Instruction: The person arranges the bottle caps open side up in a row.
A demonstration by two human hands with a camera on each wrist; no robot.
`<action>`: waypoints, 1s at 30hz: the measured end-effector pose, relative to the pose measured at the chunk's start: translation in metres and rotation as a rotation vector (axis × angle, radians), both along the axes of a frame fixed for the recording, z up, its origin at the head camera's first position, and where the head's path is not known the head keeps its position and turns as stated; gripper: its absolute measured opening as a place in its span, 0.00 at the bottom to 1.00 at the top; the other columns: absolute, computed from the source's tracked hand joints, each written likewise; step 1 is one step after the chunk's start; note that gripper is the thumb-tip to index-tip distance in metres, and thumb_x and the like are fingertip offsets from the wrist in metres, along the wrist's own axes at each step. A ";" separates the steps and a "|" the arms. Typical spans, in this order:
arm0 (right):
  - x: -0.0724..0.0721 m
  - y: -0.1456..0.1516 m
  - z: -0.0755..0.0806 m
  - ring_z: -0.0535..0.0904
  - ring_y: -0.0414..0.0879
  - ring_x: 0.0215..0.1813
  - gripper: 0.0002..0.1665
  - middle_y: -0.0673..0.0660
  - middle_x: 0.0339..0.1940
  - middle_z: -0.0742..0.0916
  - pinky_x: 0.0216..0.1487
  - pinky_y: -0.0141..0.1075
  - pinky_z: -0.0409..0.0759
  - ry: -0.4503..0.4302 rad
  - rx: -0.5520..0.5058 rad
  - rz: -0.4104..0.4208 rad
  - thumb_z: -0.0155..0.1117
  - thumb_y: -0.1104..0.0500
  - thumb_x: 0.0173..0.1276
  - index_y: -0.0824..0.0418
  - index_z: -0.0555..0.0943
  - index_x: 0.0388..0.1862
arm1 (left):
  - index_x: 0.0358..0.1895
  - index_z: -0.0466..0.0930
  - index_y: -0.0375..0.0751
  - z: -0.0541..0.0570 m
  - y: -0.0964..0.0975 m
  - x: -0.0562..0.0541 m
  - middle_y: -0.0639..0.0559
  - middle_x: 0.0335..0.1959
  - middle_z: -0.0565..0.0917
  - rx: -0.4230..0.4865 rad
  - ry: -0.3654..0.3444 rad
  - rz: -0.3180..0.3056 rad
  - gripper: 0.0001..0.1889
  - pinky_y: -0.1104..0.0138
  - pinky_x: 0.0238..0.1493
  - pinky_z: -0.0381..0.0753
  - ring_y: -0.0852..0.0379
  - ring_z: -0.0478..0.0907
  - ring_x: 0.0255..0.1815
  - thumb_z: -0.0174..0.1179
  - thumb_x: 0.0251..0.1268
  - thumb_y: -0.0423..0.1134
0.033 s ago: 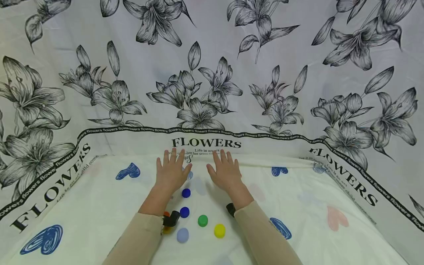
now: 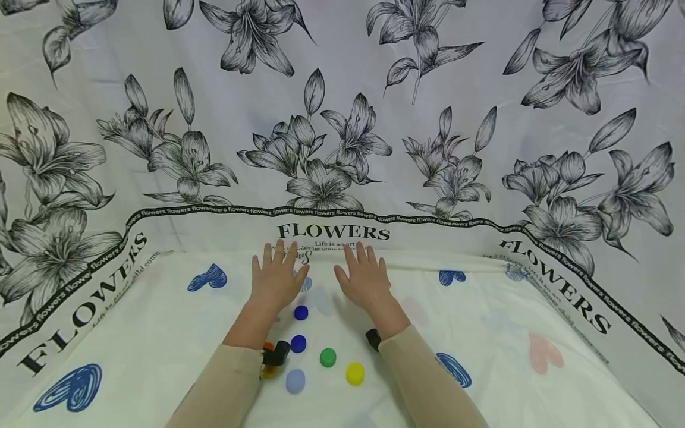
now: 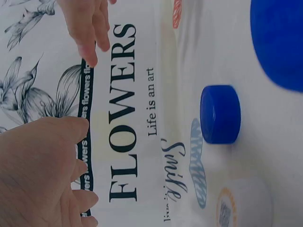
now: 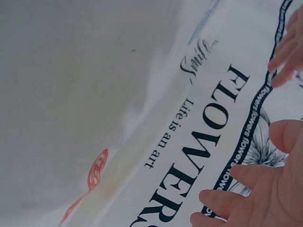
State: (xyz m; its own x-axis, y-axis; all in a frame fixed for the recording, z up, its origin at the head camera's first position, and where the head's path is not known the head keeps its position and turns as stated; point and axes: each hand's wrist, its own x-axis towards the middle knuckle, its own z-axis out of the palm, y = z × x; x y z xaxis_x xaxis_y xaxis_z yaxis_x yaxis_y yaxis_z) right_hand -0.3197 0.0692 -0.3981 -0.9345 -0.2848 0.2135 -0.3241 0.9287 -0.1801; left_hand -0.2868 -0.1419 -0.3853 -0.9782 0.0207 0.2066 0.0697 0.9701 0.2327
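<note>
While the left hand (image 2: 273,284) spreads its fingers, the right hand (image 2: 366,282) splays, both empty.

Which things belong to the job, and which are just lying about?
Likely the job:
left hand, right hand, both empty
two dark blue pieces
green piece
yellow piece
pale blue piece
orange piece, amber piece, partly hidden

Likely just setting:
heart-printed cloth
flower-printed backdrop

Found free room between the left hand (image 2: 274,282) and right hand (image 2: 367,280). Nearer in, met dark blue pieces (image 2: 298,343), a light blue piece (image 2: 295,381), a green piece (image 2: 328,358) and a yellow piece (image 2: 355,374).
</note>
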 end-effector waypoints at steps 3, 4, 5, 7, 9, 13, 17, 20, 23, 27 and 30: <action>0.002 -0.004 0.000 0.48 0.62 0.83 0.37 0.63 0.83 0.58 0.76 0.63 0.50 -0.005 -0.016 0.026 0.38 0.40 0.83 0.52 0.55 0.85 | 0.83 0.48 0.40 -0.002 -0.008 0.001 0.31 0.82 0.47 0.012 -0.005 0.014 0.39 0.32 0.73 0.36 0.29 0.36 0.81 0.46 0.81 0.58; 0.003 -0.006 0.000 0.49 0.63 0.83 0.36 0.63 0.83 0.58 0.76 0.63 0.50 -0.008 -0.019 0.038 0.38 0.41 0.83 0.52 0.55 0.85 | 0.83 0.48 0.40 -0.004 -0.011 0.001 0.31 0.82 0.47 0.020 -0.005 0.018 0.39 0.32 0.73 0.35 0.28 0.36 0.81 0.46 0.81 0.58; 0.005 -0.007 0.001 0.49 0.63 0.83 0.36 0.63 0.83 0.58 0.76 0.63 0.51 -0.012 -0.027 0.052 0.38 0.42 0.83 0.53 0.56 0.84 | 0.83 0.48 0.40 -0.005 -0.015 0.001 0.31 0.82 0.47 0.026 -0.008 0.023 0.39 0.32 0.73 0.35 0.28 0.36 0.81 0.46 0.81 0.58; 0.008 -0.010 0.002 0.50 0.64 0.82 0.36 0.64 0.83 0.59 0.75 0.64 0.52 -0.010 -0.036 0.079 0.39 0.43 0.83 0.54 0.57 0.84 | 0.83 0.48 0.40 -0.008 -0.020 0.001 0.31 0.82 0.46 0.038 -0.007 0.033 0.39 0.32 0.73 0.34 0.28 0.35 0.81 0.46 0.81 0.58; 0.011 -0.013 0.002 0.51 0.64 0.82 0.35 0.65 0.82 0.60 0.75 0.65 0.53 -0.005 -0.038 0.100 0.40 0.44 0.83 0.55 0.57 0.84 | 0.83 0.49 0.40 -0.011 -0.024 0.002 0.31 0.82 0.47 0.049 -0.006 0.041 0.39 0.31 0.73 0.35 0.28 0.35 0.81 0.46 0.81 0.58; 0.016 -0.016 0.000 0.52 0.65 0.82 0.35 0.65 0.82 0.61 0.74 0.64 0.54 -0.004 -0.035 0.117 0.42 0.46 0.83 0.55 0.58 0.84 | 0.83 0.49 0.39 -0.013 -0.029 0.005 0.30 0.82 0.47 0.069 -0.019 0.047 0.39 0.31 0.73 0.36 0.28 0.36 0.81 0.47 0.81 0.58; 0.019 -0.019 -0.001 0.54 0.66 0.81 0.35 0.66 0.82 0.61 0.74 0.65 0.56 -0.010 -0.047 0.144 0.44 0.46 0.83 0.56 0.58 0.83 | 0.83 0.50 0.39 -0.011 -0.031 0.006 0.30 0.81 0.48 0.063 -0.015 0.044 0.39 0.31 0.72 0.38 0.27 0.37 0.81 0.48 0.80 0.58; 0.019 -0.018 0.001 0.55 0.67 0.80 0.35 0.67 0.81 0.62 0.73 0.66 0.56 -0.027 -0.066 0.166 0.44 0.47 0.83 0.58 0.59 0.82 | 0.83 0.50 0.40 -0.006 -0.029 0.003 0.31 0.81 0.49 0.056 -0.013 0.030 0.39 0.32 0.73 0.39 0.28 0.38 0.81 0.49 0.80 0.58; 0.018 -0.016 0.003 0.55 0.67 0.80 0.34 0.67 0.81 0.63 0.74 0.66 0.55 -0.063 -0.057 0.151 0.43 0.47 0.83 0.57 0.59 0.83 | 0.83 0.51 0.40 -0.002 -0.023 -0.002 0.31 0.81 0.50 0.071 -0.052 -0.043 0.39 0.32 0.73 0.43 0.28 0.39 0.81 0.49 0.80 0.58; 0.020 -0.014 0.005 0.58 0.67 0.79 0.35 0.67 0.80 0.65 0.73 0.66 0.57 -0.092 -0.037 0.158 0.49 0.47 0.81 0.58 0.61 0.82 | 0.82 0.53 0.39 -0.001 -0.016 -0.003 0.32 0.81 0.51 0.097 -0.118 -0.127 0.39 0.32 0.72 0.46 0.27 0.39 0.80 0.52 0.79 0.56; 0.023 -0.018 0.005 0.63 0.65 0.77 0.37 0.67 0.77 0.69 0.72 0.64 0.61 -0.119 -0.018 0.226 0.57 0.50 0.77 0.60 0.63 0.80 | 0.80 0.59 0.39 -0.002 -0.018 0.002 0.34 0.81 0.52 0.095 -0.152 -0.118 0.37 0.34 0.73 0.48 0.29 0.41 0.81 0.57 0.77 0.54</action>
